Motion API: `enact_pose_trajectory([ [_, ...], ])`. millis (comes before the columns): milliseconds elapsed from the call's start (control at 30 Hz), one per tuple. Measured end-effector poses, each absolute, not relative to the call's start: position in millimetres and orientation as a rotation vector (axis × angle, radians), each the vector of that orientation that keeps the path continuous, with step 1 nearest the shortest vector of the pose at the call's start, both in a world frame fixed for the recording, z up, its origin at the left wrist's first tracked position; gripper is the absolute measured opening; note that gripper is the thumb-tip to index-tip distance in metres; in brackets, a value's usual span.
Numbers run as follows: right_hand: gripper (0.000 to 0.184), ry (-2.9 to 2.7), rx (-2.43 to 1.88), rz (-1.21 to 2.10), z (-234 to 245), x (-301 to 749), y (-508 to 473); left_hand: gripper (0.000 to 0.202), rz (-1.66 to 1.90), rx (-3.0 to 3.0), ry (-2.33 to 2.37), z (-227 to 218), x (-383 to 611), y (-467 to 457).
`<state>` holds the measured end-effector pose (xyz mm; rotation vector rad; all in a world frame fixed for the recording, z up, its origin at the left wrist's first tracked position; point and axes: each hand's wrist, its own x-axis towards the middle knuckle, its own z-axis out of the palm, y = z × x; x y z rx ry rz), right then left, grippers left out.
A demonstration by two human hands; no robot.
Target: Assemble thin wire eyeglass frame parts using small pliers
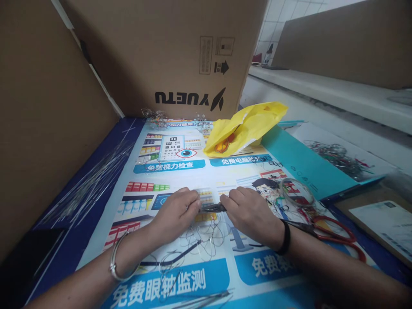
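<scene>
My right hand is closed around dark pliers, whose jaws point left. The fingers of my left hand are pinched right at the jaw tips, on a thin wire that is mostly hidden. Below both hands, fine wire loops spread over the printed poster. Several cut wire lengths lie nearer to me. Beside my right wrist rest scissors with red handles, and behind them a coil of clear line.
Long straight wires lie at the left. A yellow bag with orange pieces lies beyond my hands. At the right, an open turquoise box holds a tangled wire pile. Tall cardboard stands behind and at the left.
</scene>
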<state>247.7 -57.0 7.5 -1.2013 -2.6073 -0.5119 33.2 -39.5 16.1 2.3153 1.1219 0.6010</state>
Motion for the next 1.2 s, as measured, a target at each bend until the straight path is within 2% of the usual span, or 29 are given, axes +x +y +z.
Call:
enact_pose_trajectory([
  [700,0.008,-2.710,-1.169,-0.681,7.0,244.9,-61.9,0.029,0.472,2.244,1.265,19.5,36.5,-39.2],
  [1067,0.007,-2.761,-1.108,-0.646,9.2,245.5,-59.4,0.027,0.437,2.262,1.251,14.1,36.1,-38.9],
  [1200,0.005,-2.757,-1.109,-0.534,7.2,247.2,-54.9,0.027,0.427,2.265,1.253,14.5,35.8,-38.4],
])
